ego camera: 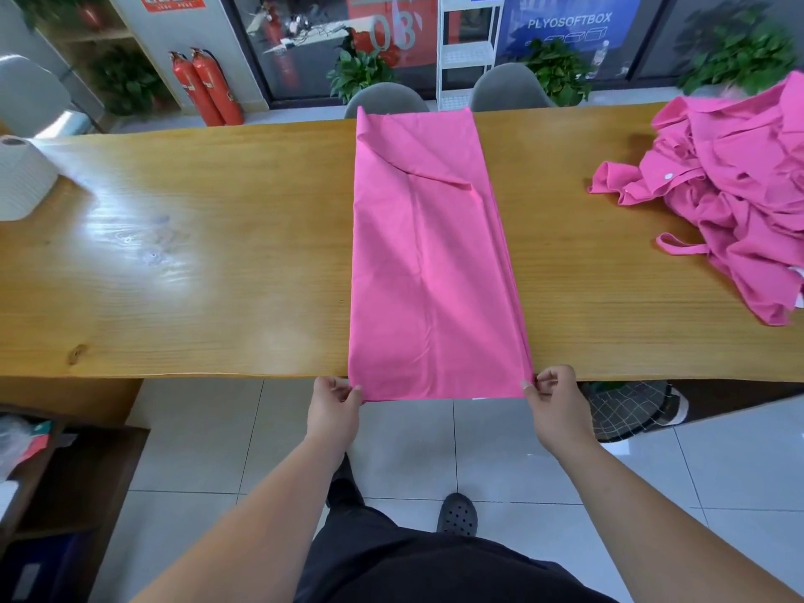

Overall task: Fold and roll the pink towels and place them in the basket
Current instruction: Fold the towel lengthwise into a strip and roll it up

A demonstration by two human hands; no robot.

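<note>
Pink towel lies folded lengthwise across the counter, stretching away from my hands. Left hand and right hand each pinch a near corner past the counter's edge.

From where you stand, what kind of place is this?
Probably an office or showroom, not a home: a long wooden table with grey chairs, two red fire extinguishers by the wall, and a printed poster behind glass.

left grip and right grip stretched forward, level, each pinching with thumb and forefinger
</note>
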